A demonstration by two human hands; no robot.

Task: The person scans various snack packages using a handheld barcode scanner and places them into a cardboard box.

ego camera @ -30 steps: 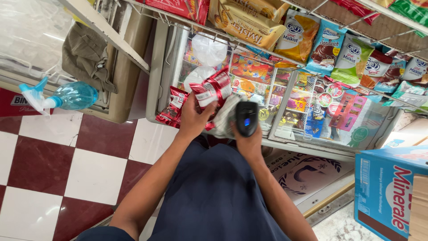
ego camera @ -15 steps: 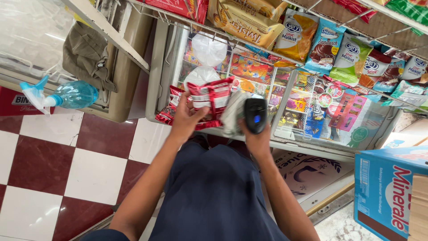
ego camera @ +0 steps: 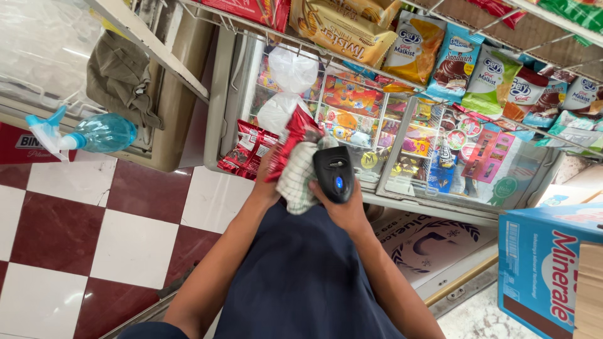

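While right hand point(ego camera: 344, 210) grips scanner point(ego camera: 333, 174), left hand point(ego camera: 267, 179) has raised red packet point(ego camera: 294, 137), checked cloth point(ego camera: 300, 176) between.

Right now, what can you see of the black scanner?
The scanner is a black handheld unit of matte plastic with a rounded head and a small lit blue button on top. The right hand grips it from below, head pointing up towards the freezer lid. A checked cloth lies against its left side.

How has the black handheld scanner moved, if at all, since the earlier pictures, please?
Yes. The black handheld scanner in the right hand has drifted slightly rightward along the glass freezer lid, though the head camera may have shifted too.
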